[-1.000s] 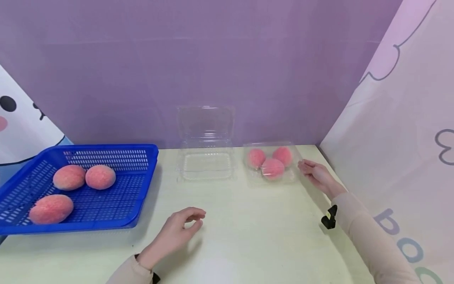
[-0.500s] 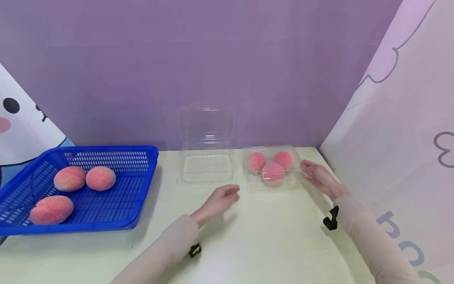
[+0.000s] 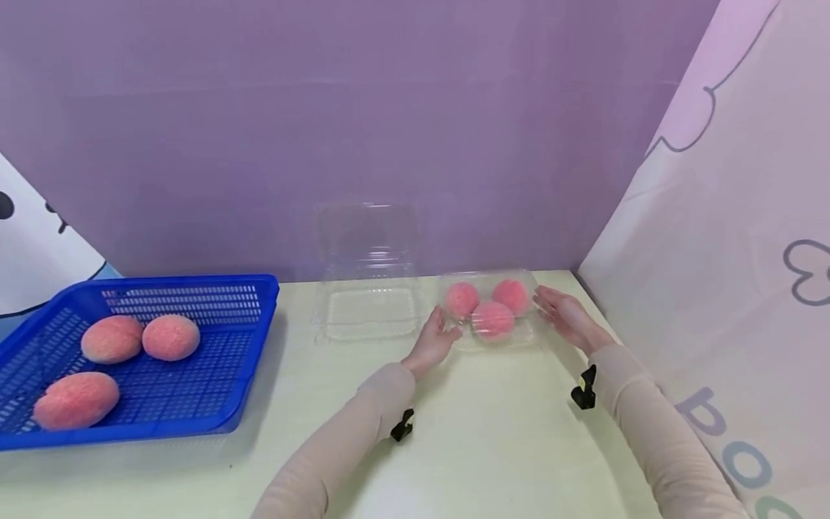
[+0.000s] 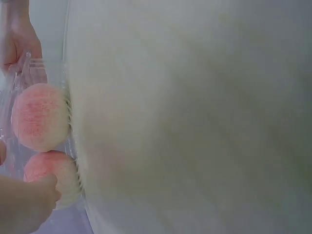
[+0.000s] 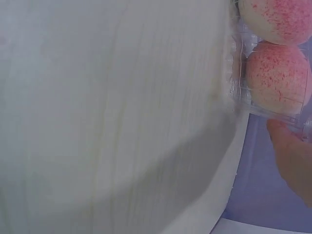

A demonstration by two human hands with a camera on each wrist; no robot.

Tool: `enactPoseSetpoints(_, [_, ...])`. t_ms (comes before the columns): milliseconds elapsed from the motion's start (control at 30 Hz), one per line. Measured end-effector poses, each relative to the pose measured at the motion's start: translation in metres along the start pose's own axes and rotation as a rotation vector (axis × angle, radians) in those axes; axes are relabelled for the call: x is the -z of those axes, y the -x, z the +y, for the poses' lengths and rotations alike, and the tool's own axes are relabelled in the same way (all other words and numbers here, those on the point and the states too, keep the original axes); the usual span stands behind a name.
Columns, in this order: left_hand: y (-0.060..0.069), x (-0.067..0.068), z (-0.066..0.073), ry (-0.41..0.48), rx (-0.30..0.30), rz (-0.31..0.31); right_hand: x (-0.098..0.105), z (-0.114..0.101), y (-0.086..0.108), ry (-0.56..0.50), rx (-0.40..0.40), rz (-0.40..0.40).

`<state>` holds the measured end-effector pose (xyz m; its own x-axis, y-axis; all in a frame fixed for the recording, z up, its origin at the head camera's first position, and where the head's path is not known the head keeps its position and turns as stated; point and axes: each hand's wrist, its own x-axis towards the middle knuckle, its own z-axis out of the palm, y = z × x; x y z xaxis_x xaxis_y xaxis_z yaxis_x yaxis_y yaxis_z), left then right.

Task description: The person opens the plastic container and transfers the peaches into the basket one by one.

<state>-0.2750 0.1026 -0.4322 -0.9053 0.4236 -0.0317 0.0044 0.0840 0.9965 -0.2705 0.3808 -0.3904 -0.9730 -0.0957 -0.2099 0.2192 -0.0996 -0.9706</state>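
Note:
A clear plastic clamshell box (image 3: pixel 524 336) with three pink peaches inside stands at the right back of the table, its lid down. My left hand (image 3: pixel 433 343) is at the box's left side, thumb and fingers spread around the near left corner. Along the right side lies my right hand (image 3: pixel 565 314), fingers extended towards the wall of the box. The left wrist view shows two of the peaches (image 4: pixel 41 117) through the plastic, with my left hand (image 4: pixel 27 204) beside them. In the right wrist view, my right hand (image 5: pixel 292 158) is at the box's end, close to a peach (image 5: pixel 278 78).
A second clear clamshell box (image 3: pixel 371 313) stands with its lid raised, left of the filled one. On the left a blue plastic basket (image 3: pixel 194 393) holds three peaches (image 3: pixel 171 337). A purple backdrop (image 3: pixel 363 130) rises behind the table, and a printed sheet (image 3: pixel 707 238) borders the right.
My left hand has travelled forward and right, from the table's middle to the filled box's left side. The right hand stays at the right side, its fingers now straighter.

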Motion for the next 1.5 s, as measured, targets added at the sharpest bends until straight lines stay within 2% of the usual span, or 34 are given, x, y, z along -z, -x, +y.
enactPoseSetpoints(233, [0.003,0.005,-0.001,-0.001,0.02,-0.01,-0.006,0.006,0.0,0.005,0.014,-0.008])
enactPoseSetpoints(467, [0.017,0.009,-0.004,-0.009,0.047,-0.023,-0.012,0.017,0.009,0.027,0.018,-0.025])
enactPoseSetpoints(733, [0.046,0.015,-0.007,-0.016,0.055,-0.079,-0.021,0.023,0.032,0.163,-0.036,-0.06])
enactPoseSetpoints(967, [0.075,0.016,-0.007,-0.01,0.052,-0.087,-0.038,0.023,0.056,0.208,-0.081,-0.051])
enactPoseSetpoints(1300, [0.103,0.021,-0.007,-0.014,0.058,-0.096,-0.057,0.031,0.082,0.246,-0.115,-0.022])
enactPoseSetpoints(1500, [0.121,0.024,-0.004,-0.01,0.031,-0.113,-0.067,0.033,0.098,0.246,-0.134,-0.015])
